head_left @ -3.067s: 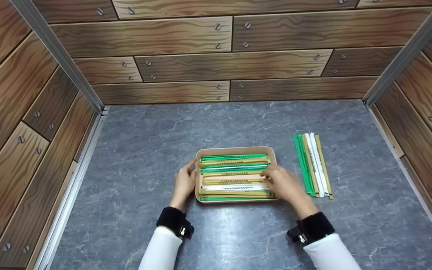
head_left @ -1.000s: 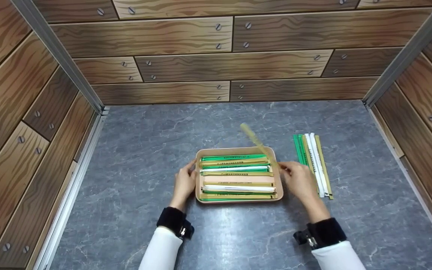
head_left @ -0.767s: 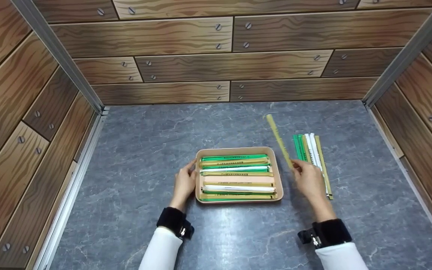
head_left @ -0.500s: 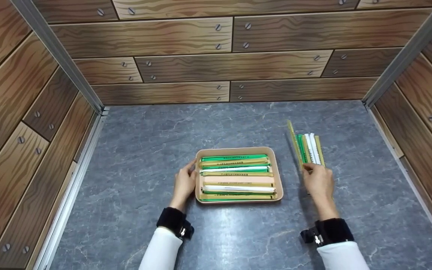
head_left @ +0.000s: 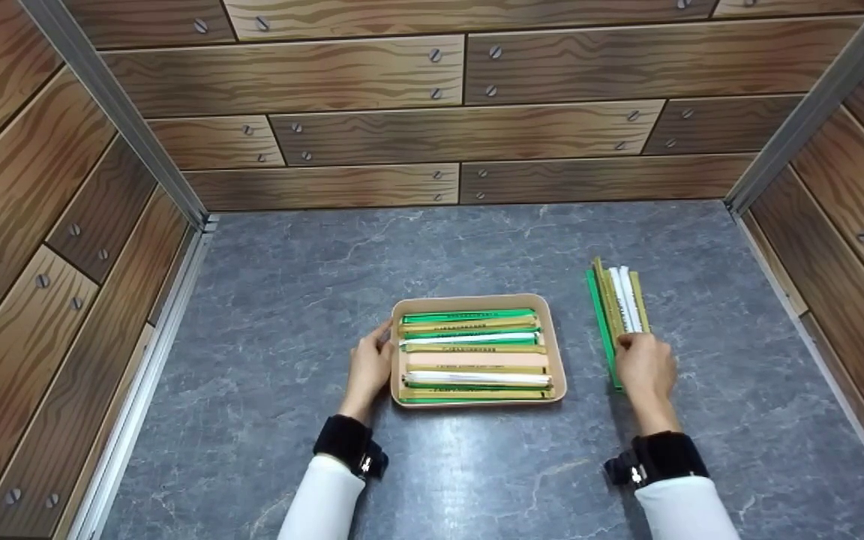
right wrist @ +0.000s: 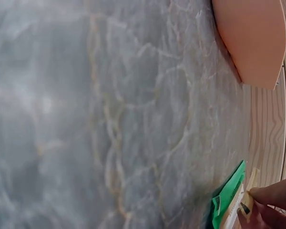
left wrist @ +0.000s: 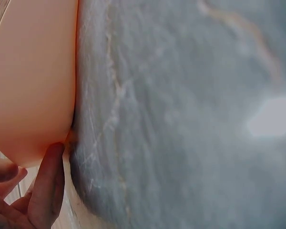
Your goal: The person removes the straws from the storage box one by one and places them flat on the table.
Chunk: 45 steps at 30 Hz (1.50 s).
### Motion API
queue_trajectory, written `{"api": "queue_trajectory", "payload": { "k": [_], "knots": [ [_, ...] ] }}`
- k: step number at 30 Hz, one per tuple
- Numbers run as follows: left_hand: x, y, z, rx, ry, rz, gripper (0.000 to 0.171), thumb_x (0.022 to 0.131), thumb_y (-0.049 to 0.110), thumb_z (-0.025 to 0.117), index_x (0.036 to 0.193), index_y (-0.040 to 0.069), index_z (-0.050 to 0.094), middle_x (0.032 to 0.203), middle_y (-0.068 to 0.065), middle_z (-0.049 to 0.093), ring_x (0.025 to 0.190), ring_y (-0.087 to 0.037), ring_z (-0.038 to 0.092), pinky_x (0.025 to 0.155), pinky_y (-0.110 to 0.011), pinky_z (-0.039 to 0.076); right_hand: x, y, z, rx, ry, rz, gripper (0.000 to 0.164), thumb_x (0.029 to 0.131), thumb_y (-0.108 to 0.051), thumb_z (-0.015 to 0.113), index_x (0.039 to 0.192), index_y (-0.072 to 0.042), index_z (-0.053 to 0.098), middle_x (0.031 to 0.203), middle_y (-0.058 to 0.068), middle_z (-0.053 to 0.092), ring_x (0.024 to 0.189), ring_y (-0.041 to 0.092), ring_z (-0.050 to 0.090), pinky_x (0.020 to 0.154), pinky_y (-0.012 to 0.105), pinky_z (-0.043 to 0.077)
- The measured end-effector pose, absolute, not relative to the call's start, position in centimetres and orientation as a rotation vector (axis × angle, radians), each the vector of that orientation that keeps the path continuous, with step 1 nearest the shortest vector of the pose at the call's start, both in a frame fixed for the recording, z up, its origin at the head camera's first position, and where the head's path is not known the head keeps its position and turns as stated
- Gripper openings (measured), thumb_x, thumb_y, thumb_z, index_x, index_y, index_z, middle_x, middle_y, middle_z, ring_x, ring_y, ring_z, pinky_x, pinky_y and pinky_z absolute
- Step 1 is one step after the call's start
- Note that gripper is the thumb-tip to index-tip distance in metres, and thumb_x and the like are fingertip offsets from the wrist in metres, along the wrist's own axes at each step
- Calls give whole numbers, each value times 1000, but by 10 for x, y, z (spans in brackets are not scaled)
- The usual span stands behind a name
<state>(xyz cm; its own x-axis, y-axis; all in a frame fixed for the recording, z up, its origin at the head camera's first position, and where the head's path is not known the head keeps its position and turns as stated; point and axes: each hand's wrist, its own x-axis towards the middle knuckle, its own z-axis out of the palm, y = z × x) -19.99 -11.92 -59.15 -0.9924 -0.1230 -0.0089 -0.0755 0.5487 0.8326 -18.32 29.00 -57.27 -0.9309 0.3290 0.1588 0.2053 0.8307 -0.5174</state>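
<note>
A shallow tan box [head_left: 477,298] holds several long, thin wrapped sticks in green, gold and white with printed lettering. My left hand [head_left: 370,367] rests against the box's left end, fingertips touching its outer wall, as the left wrist view also shows. To the right of the box, my right hand [head_left: 646,365] pinches a gold wrapped stick [head_left: 603,289] near its close end. That stick lies over a row of wrapped sticks, with a green wrapped stick [head_left: 601,319] to its left and white wrapped sticks [head_left: 625,292] to its right. My right hand hides the row's lower part.
The grey marbled tabletop [head_left: 312,285] lies under everything. A wood-patterned back wall [head_left: 372,135] and side walls with metal corner posts [head_left: 124,112] enclose it.
My right hand has lifted a gold stick out of the box, swung it right and lowered it onto the row beside the box. My left hand has stayed at the box.
</note>
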Motion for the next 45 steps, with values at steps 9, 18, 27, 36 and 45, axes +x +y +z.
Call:
{"api": "queue_trajectory", "payload": {
  "k": [9, 18, 27, 36, 45],
  "knots": [
    [-200, -119, -592, 179, -2717, -1451, 44, 94, 1, 54, 138, 8, 58, 62, -1, 52, 51, -12, 46, 52, -28, 39, -185, 291, -570, -526, -2892, 721, 24, 92, -11, 63, 111, -1, 73, 104, 29, 67, 79, 47, 64, 53, 54, 48],
    [-199, -119, -590, 181, -2709, -1445, 44, 94, 0, 55, 137, 9, 59, 64, -2, 55, 53, -13, 48, 54, -30, 42, -189, 271, -554, -212, -2800, 706, 21, 87, -8, 67, 105, -1, 75, 94, 21, 72, 77, 42, 67, 58, 55, 50],
    [-200, -119, -591, 205, -2744, -1463, 45, 96, 2, 53, 140, 10, 56, 69, -5, 60, 54, -13, 50, 55, -29, 42, -190, 223, -551, 418, -2816, 816, 15, 84, 1, 72, 99, 0, 76, 93, 14, 71, 81, 29, 68, 71, 43, 56],
    [-200, -119, -590, 203, -2735, -1481, 45, 95, 2, 54, 139, 12, 57, 70, -7, 62, 54, -13, 51, 54, -29, 43, -192, 187, -565, 655, -2967, 771, 15, 88, -3, 71, 101, -5, 76, 98, 6, 68, 94, 25, 65, 82, 42, 53],
    [-202, -119, -592, 213, -2735, -1466, 46, 95, 2, 55, 139, 13, 58, 71, -5, 62, 57, -14, 53, 56, -30, 45, -200, 176, -577, 679, -2997, 570, 9, 91, -8, 68, 91, -12, 77, 82, 1, 62, 81, 22, 61, 66, 40, 51]
  ]
}}
